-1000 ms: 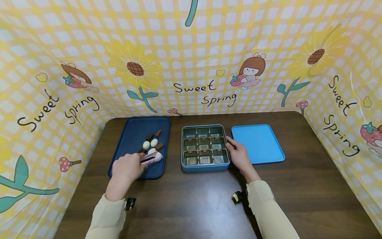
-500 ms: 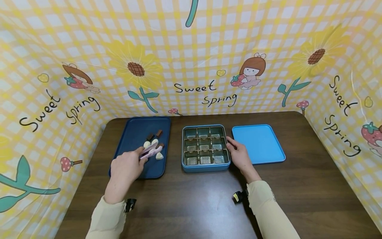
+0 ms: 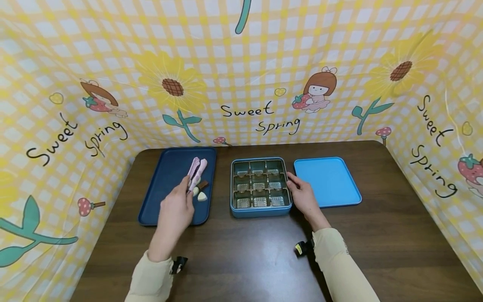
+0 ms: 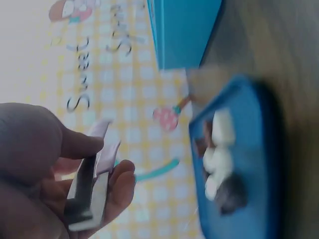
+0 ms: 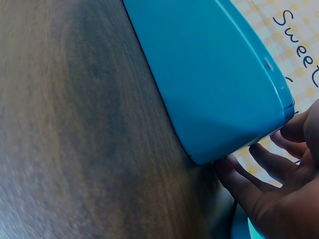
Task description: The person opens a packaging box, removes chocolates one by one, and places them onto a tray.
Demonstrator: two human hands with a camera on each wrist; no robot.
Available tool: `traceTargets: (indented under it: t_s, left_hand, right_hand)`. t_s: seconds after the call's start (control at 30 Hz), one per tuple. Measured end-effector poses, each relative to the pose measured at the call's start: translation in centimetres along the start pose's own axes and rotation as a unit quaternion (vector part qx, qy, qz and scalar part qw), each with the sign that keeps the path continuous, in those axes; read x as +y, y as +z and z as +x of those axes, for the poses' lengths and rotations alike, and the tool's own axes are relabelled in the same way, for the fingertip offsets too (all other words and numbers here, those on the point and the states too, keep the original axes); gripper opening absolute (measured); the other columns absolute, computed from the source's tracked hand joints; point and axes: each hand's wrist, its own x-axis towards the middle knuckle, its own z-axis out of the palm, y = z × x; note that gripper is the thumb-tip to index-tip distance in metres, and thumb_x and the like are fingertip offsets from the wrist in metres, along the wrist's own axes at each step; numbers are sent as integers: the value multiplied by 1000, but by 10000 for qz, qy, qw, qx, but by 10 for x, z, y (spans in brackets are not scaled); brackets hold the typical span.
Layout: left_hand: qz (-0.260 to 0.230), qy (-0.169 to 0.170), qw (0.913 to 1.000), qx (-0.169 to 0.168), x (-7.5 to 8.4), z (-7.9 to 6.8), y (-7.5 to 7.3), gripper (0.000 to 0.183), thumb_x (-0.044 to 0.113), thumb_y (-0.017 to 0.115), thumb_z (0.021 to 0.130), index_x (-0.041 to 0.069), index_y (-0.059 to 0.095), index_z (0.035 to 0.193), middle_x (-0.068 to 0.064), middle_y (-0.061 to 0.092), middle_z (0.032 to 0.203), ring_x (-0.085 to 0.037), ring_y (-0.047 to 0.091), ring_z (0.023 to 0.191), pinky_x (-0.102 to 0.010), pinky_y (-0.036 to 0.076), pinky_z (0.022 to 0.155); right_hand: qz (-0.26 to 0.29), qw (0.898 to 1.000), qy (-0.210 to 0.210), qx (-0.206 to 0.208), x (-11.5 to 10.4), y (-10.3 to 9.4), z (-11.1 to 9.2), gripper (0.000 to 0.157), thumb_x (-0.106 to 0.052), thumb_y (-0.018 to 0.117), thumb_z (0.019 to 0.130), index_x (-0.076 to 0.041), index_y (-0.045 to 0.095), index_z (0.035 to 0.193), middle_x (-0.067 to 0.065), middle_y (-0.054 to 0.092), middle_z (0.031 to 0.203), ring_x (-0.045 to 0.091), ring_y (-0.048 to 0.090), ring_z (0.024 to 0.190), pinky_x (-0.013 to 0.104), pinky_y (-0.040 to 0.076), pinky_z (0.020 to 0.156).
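Observation:
My left hand [image 3: 177, 207] holds pink tongs [image 3: 202, 165] by the near end, over the dark blue tray [image 3: 164, 180] on the left. In the left wrist view the tong tips stand apart with nothing visible between them. Small white sweets [image 3: 202, 196] and brown chocolate pieces [image 3: 203, 185] lie on the tray, some hidden behind the tongs in the head view. At the centre stands a blue tin [image 3: 260, 213] with a nine-compartment plastic insert [image 3: 258, 182], its compartments bare. Against the tin's right wall rest the extended fingers of my right hand [image 3: 303, 198].
A light blue lid [image 3: 328, 180] lies flat right of the tin, partly behind my right hand. The brown wooden table [image 3: 241, 256] carries everything. A yellow checked cloth [image 3: 241, 75] rises along its back and sides.
My left hand has moved the tongs up and right over the tray, turning them from pointing right to pointing away. The white sweet nearest the front has come into view. My right hand stays put.

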Motion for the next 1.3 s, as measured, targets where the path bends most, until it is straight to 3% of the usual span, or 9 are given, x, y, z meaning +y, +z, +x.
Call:
traceTargets:
  t_s: [0.23,0.33,0.43,0.57,0.7,0.8,1.3]
  left_hand:
    - [-455,-50,9985,286,30,-12,37,43,9,73,90,-2,62,130,-24,73,98,-42,70,78,-60,53,64]
    - [-499,-199,9984,197,41,-15,51,32,11,73,91,-1,69,120,-20,73,95,-36,71,78,-55,55,64]
    - [-418,-460,9980,92,49,-19,63,25,14,71,92,-1,73,113,-20,74,97,-37,72,82,-54,57,68]
    - [79,-671,9977,4,50,-24,74,24,18,72,92,1,75,108,-18,74,85,-38,70,68,-54,56,59]
    - [726,-749,9944,-145,48,-28,81,23,24,73,91,7,77,106,-15,71,72,-36,61,50,-51,48,45]
    - [936,-799,9921,-239,47,-29,84,23,26,73,91,8,78,104,-15,69,69,-35,57,45,-50,46,42]
    - [696,-916,9865,-1165,48,-27,82,21,23,77,89,5,76,100,-13,70,73,-29,61,49,-44,52,47]
  right_hand:
    - [18,10000,-80,17,2,-1,1,46,-20,48,108,-14,45,154,15,45,154,29,39,143,50,38,111]
    - [3,10000,-83,20,3,0,1,46,-20,48,109,-15,45,154,15,45,154,29,39,143,49,38,112]
    - [-35,10000,-86,14,3,0,1,46,-20,48,108,-15,45,154,15,44,155,29,38,143,50,38,112]
    - [-33,10000,-73,-25,3,0,1,46,-20,48,108,-14,44,154,16,44,155,30,39,143,50,37,112]
    - [-44,10000,-28,-29,3,0,1,46,-21,47,109,-15,43,155,15,43,156,29,37,144,50,37,112]
    - [-72,10000,1,-23,3,0,1,46,-22,47,109,-17,43,155,14,42,157,29,35,145,50,36,113]
    - [-77,10000,20,-2,-1,0,1,46,-22,47,109,-17,43,155,15,44,155,29,40,142,50,39,111]
